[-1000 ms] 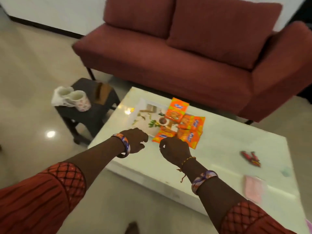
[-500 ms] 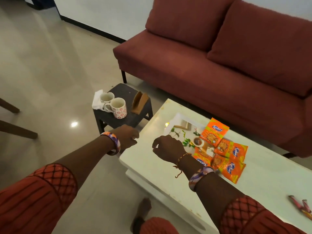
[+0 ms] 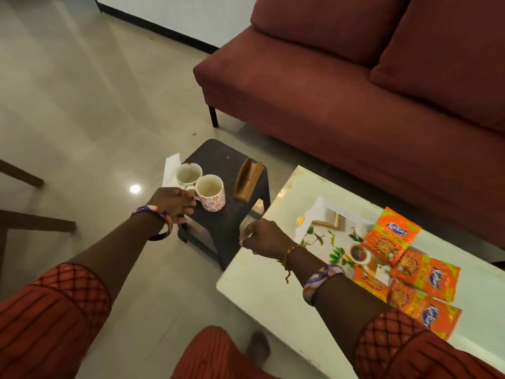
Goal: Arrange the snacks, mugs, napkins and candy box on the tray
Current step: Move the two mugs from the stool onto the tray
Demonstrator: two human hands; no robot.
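Observation:
Two mugs stand on a small dark stool (image 3: 229, 222): a red-flowered mug (image 3: 211, 196) in front and a plain white mug (image 3: 188, 174) behind it. My left hand (image 3: 173, 200) reaches the flowered mug, fingertips at its handle; whether they grip it is unclear. White napkins (image 3: 170, 168) lie under the mugs at the stool's left edge. A printed tray (image 3: 318, 212) rests on the white table (image 3: 267, 285) and carries several orange snack packets (image 3: 389, 240). My right hand (image 3: 262, 237) hovers over the table's near left corner, fingers curled, holding nothing. No candy box is in view.
A wooden napkin holder (image 3: 249, 177) stands on the stool beside the mugs. A dark red sofa (image 3: 341, 86) runs behind the stool and table. Wooden furniture legs (image 3: 32, 222) show at the left edge. My foot (image 3: 257, 348) is on the tiled floor below the table.
The view has swung left toward the stool. My left hand has gone from beside the table out to the flowered mug's handle. My right hand has drawn back from the snack packets.

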